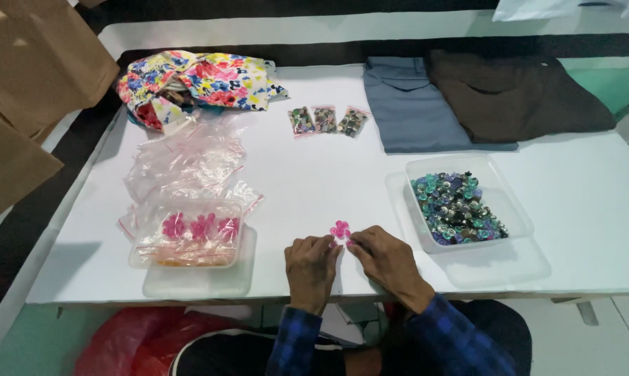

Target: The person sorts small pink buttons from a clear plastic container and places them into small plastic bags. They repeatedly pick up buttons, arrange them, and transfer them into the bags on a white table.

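Looking down from the head cam, the left hand (311, 267) and right hand (385, 260) are both resting low center on the white table (328, 174), fingertips pinching at a little pile of pink buttons (339, 229) between them.

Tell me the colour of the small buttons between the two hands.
The small buttons are pink, seen best in the head view, at the fingertips of both hands.
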